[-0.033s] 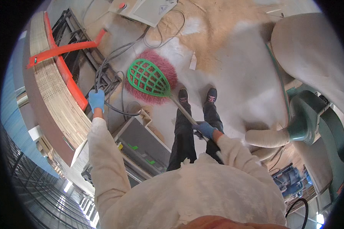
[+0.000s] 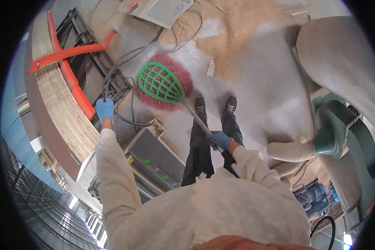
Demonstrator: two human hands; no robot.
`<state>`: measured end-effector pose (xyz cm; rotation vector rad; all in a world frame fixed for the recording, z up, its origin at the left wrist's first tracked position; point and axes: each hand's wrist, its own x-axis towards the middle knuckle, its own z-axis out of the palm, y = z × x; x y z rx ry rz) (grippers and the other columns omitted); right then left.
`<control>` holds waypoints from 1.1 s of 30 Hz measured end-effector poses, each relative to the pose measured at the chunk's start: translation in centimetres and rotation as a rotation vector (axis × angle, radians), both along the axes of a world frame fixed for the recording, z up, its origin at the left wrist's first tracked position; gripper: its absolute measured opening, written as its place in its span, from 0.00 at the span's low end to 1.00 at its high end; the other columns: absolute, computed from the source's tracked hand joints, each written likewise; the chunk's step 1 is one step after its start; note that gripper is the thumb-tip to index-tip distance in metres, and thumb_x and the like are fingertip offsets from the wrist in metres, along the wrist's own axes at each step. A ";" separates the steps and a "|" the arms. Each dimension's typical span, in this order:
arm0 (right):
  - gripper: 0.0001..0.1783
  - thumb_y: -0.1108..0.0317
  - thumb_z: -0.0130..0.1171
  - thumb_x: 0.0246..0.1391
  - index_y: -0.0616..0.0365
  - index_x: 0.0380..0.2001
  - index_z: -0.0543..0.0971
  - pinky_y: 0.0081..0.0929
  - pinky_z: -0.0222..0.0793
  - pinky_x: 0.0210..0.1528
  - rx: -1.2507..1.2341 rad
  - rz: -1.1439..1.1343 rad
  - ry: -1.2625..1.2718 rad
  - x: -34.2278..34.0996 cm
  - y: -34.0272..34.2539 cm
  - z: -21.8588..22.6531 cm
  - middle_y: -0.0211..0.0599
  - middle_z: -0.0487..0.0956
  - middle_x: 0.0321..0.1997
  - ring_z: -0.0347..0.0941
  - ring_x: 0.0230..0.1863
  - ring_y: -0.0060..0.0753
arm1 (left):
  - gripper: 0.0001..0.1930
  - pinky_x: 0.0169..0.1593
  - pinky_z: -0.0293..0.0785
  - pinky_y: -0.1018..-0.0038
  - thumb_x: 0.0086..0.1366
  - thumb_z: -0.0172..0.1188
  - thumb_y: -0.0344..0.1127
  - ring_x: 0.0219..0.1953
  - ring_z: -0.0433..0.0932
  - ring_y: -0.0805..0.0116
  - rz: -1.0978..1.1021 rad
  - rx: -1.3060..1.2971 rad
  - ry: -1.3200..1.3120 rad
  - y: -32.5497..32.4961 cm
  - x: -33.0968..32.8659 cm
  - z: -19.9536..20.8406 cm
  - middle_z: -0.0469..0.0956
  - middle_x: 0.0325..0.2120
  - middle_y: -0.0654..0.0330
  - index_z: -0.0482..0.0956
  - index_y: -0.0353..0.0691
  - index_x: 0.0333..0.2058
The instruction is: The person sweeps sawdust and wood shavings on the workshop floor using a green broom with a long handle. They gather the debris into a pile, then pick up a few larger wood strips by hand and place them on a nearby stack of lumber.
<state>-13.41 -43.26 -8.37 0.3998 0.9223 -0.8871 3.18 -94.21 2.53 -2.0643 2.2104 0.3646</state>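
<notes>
My right hand [image 2: 219, 140], in a blue glove, is closed round the pale handle of a broom [image 2: 161, 83]. The broom has a green latticed plastic head with pink bristles spread out beneath it, and it rests on the floor ahead and left of my feet. My left hand [image 2: 105, 110], gloved in light blue, is raised at the left and closed round a bundle of grey cables [image 2: 108, 83]. Part of the bundle loops down beside it, and some cables run off toward the far machine. The fingers of my left hand are partly hidden.
Sawdust [image 2: 241, 29] covers the floor ahead. On the left stands a stack of wooden boards [image 2: 64, 102] with an orange-red strap [image 2: 71, 53]. A control box [image 2: 156, 10] is at the far side, a grey cabinet [image 2: 156, 156] nearby, a ribbed hose [image 2: 291, 151] at right.
My right hand and the broom have shifted very slightly to the left. My left hand stays on the cables.
</notes>
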 end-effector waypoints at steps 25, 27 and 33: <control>0.17 0.54 0.54 0.63 0.54 0.25 0.74 0.22 0.58 0.13 0.111 -0.460 -0.247 -0.6 -2.4 -4.4 0.27 0.70 0.15 0.63 0.12 0.22 | 0.18 0.27 0.76 0.66 0.67 0.53 0.49 0.23 0.77 0.63 0.779 1.258 0.578 37.1 -9.7 -23.1 0.78 0.26 0.56 0.76 0.37 0.37; 0.17 0.54 0.53 0.63 0.53 0.25 0.73 0.21 0.57 0.13 0.102 -0.489 -0.256 -2.0 -1.3 -4.2 0.25 0.68 0.14 0.62 0.12 0.21 | 0.18 0.26 0.74 0.67 0.69 0.51 0.49 0.21 0.75 0.64 0.749 1.240 0.511 38.0 -12.4 -22.6 0.76 0.22 0.58 0.75 0.39 0.32; 0.16 0.53 0.52 0.64 0.49 0.26 0.71 0.19 0.57 0.14 0.061 -0.558 -0.339 -4.8 2.3 -2.8 0.20 0.67 0.16 0.60 0.12 0.15 | 0.16 0.25 0.73 0.68 0.70 0.50 0.47 0.20 0.73 0.65 0.747 1.332 0.463 40.7 -16.1 -21.3 0.74 0.20 0.59 0.72 0.40 0.31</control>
